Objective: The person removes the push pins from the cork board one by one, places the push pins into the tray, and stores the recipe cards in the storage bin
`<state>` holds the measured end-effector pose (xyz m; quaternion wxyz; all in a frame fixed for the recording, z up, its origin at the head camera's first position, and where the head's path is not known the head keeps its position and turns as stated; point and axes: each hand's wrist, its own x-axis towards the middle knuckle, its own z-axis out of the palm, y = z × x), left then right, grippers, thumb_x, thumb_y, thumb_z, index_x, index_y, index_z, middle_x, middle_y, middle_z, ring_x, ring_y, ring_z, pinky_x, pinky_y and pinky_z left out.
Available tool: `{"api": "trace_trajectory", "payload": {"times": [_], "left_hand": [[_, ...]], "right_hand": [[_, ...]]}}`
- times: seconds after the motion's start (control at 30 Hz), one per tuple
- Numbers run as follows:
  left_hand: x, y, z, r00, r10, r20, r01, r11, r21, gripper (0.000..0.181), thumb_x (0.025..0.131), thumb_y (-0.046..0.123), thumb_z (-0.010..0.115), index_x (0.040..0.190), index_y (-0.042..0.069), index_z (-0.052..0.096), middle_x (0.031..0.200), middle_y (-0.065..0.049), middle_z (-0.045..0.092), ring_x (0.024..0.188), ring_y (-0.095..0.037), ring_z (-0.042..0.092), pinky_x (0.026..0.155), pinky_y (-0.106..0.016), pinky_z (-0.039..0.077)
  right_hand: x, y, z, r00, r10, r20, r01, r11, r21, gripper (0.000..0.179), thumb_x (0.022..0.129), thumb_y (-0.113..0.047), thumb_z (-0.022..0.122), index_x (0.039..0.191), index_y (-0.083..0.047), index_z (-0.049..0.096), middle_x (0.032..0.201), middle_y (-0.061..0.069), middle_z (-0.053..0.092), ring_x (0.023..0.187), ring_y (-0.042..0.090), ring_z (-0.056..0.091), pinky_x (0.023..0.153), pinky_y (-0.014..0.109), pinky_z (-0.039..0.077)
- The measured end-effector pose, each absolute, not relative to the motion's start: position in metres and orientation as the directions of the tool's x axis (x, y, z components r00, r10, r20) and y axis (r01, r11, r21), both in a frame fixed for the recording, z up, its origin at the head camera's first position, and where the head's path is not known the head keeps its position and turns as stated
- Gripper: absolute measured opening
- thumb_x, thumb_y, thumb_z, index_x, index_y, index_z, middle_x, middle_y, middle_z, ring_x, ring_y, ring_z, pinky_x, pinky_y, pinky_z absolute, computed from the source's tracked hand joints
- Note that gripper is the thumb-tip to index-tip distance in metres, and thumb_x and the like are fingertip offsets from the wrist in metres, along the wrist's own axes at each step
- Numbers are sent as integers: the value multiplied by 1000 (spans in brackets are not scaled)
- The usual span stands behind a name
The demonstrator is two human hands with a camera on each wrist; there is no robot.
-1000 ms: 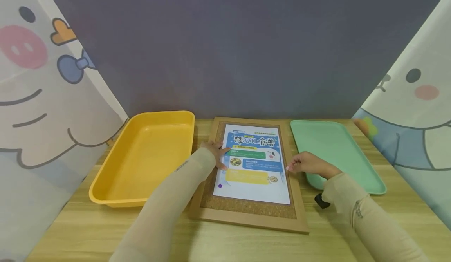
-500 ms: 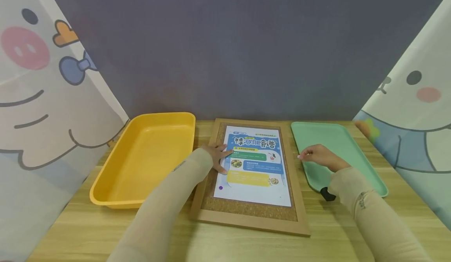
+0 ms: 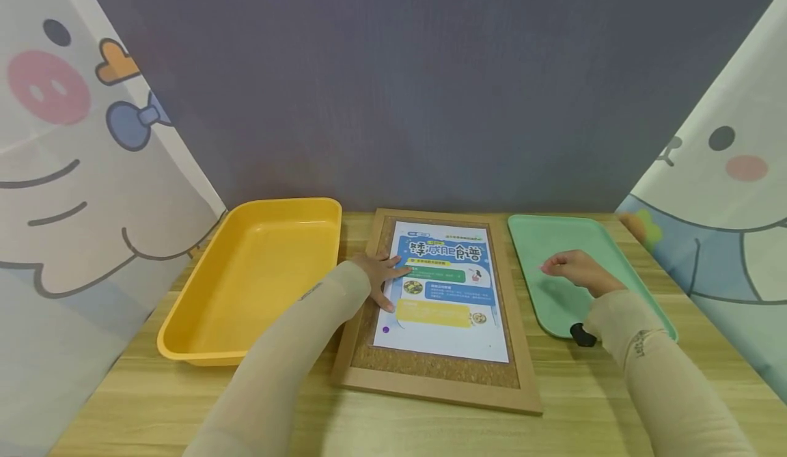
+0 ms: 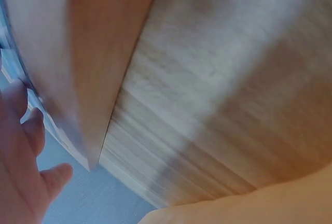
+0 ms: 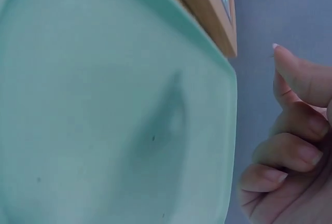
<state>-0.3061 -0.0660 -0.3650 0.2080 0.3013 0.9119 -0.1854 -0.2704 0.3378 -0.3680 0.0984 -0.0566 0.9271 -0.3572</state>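
Observation:
A printed paper sheet (image 3: 439, 344) with blue, green and yellow blocks lies on a wood-framed cork board (image 3: 430, 392). Near the sheet's lower left corner sits a purple pushpin (image 3: 385, 330). My left hand (image 3: 376, 276) rests with spread fingers on the sheet's left edge and the board's frame. Above the green tray (image 3: 590, 235), my right hand (image 3: 578, 270) is raised, its other fingers curled. Thumb and index finger pinch something tiny and pale with a thin point (image 5: 272, 55), which looks like a pushpin; most of it is hidden.
A deep yellow tray (image 3: 246, 286) stands left of the board, behind the left forearm. The shallow green tray is on the right. A wooden tabletop (image 3: 443, 436) carries everything, with a dark grey panel (image 3: 393, 88) behind and cartoon-printed sheets (image 3: 55, 238) at the sides.
My right hand has moved from the sheet's right edge rightward, over the green tray, still pinching. The left hand stays at the sheet's left edge, its fingers slightly shifted.

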Motion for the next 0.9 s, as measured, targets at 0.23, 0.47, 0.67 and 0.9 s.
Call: {"api": "trace_trajectory", "payload": {"times": [0.23, 0.47, 0.67, 0.9], "left_hand": [[-302, -67, -358, -723, 476, -501, 596, 796, -104, 94, 79, 69, 59, 154, 39, 11, 161, 7, 1, 146, -20, 5, 85, -30, 47], [-304, -67, -360, -727, 452, -518, 593, 793, -141, 95, 78, 73, 56, 153, 41, 8, 161, 9, -2, 146, -18, 4, 84, -27, 47], [-310, -66, -368, -735, 433, -522, 582, 798, -157, 98, 75, 76, 56, 152, 44, 6, 160, 12, -4, 146, -15, 3, 73, -23, 47], [-307, -62, -363, -728, 447, -519, 598, 785, -162, 96, 77, 73, 57, 153, 42, 7, 160, 11, -3, 146, -17, 3, 72, -22, 47]], "right_hand": [[-269, 351, -370, -979, -127, -157, 9, 749, -663, 43, 97, -25, 56, 113, 15, 56, 112, 26, 58, 83, 21, 46, 63, 33, 40], [-269, 364, -375, -985, -72, -159, 62, 707, -705, 48, 95, -25, 58, 118, 16, 54, 106, 18, 60, 54, 8, 32, 52, 28, 36], [-271, 374, -380, -982, -49, -180, 95, 699, -709, 51, 96, -28, 57, 121, 16, 52, 116, 33, 53, 49, 5, 29, 49, 26, 35], [-272, 384, -378, -974, -52, -218, 126, 680, -722, 57, 97, -29, 54, 129, 18, 44, 77, -2, 58, 47, 4, 28, 49, 26, 36]]}}
